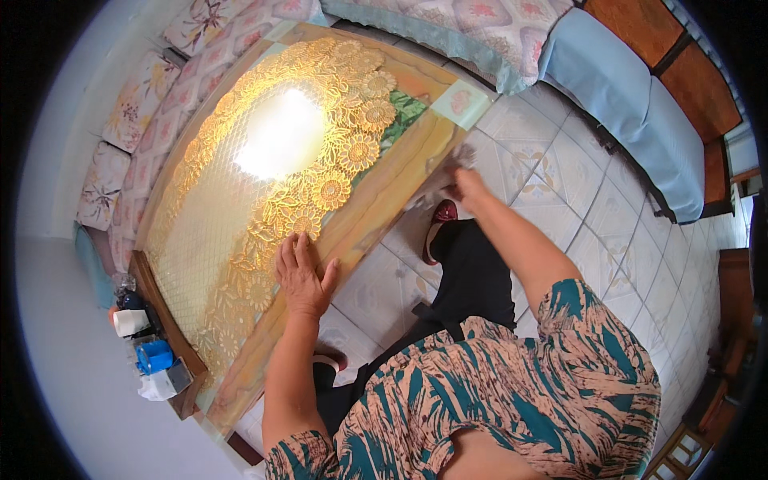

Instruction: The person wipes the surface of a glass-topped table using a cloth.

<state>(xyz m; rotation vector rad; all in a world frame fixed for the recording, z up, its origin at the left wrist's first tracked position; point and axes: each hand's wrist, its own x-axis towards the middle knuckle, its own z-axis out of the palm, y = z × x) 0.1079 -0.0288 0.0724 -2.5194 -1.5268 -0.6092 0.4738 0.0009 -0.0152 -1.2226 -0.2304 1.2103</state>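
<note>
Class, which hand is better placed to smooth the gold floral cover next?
Probably the left hand: it lies spread, reaching onto the gold floral cover, while the right hand is blurred beyond the edge of the table.

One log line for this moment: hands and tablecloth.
left hand: open, fingers on gold tablecloth | right hand: blurred, beside table, grip unclear | gold tablecloth: spread over table, bright glare on it

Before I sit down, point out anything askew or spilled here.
The gold floral cover may sit askew: a green patch shows beside its far right end, though the fisheye lens bends edges. I see no spill.
</note>
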